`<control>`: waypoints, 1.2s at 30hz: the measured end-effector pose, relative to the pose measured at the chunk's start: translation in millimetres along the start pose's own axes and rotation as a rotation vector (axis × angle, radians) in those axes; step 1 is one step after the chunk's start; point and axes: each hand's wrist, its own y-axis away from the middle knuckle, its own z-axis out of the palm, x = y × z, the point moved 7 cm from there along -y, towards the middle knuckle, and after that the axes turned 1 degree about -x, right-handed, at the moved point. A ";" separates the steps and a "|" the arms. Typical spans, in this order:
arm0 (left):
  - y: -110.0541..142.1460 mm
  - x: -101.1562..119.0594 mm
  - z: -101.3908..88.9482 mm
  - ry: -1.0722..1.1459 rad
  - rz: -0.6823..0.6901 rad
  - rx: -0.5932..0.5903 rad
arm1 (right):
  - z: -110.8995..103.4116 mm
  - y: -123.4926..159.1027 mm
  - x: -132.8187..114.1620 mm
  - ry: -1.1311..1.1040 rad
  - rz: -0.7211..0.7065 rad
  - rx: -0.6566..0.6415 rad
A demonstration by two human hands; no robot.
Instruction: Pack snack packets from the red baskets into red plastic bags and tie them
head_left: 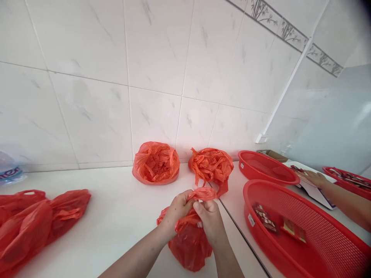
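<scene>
A red plastic bag [191, 247] rests on the white table in front of me, its lower part bulging with contents I cannot make out. My left hand [181, 206] grips the gathered top of this bag from the left. From the right, my right hand [210, 218] pinches the same bunched plastic, thumb uppermost. Loops of the bag's handles stick out above and between my fingers. Just beyond my hands lie a rolled-open red bag stuffed with more bags [156, 164] and a heap of crumpled red bags [213, 166].
At right stands a large red basket [310, 216] with a few wrapped packets inside; behind it sits a smaller red basket [268, 168]. Another person's hand [315, 179] reaches over a white box. Filled red bags [37, 227] and a plastic bottle [10, 170] are at left.
</scene>
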 end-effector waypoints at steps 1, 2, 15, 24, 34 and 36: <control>1.5 0.3 2.5 -0.034 0.013 -0.030 | -4.9 -2.3 2.2 0.015 -0.008 0.062; 2.9 0.8 4.5 -0.080 0.032 -0.059 | -10.5 -4.9 4.5 0.012 -0.020 0.130; -11.7 -13.9 -13.0 -0.099 0.024 0.036 | 2.4 -3.8 4.7 -0.315 0.022 -0.088; -9.3 1.5 -17.5 -0.211 0.127 0.067 | -12.0 -15.3 9.8 0.245 -0.061 0.131; 7.0 17.4 -15.9 -0.784 0.478 0.136 | -26.5 -20.0 23.1 -0.361 0.086 -0.065; 18.3 25.1 -15.8 -1.002 0.632 0.078 | -44.5 -25.3 29.4 -0.345 0.057 0.052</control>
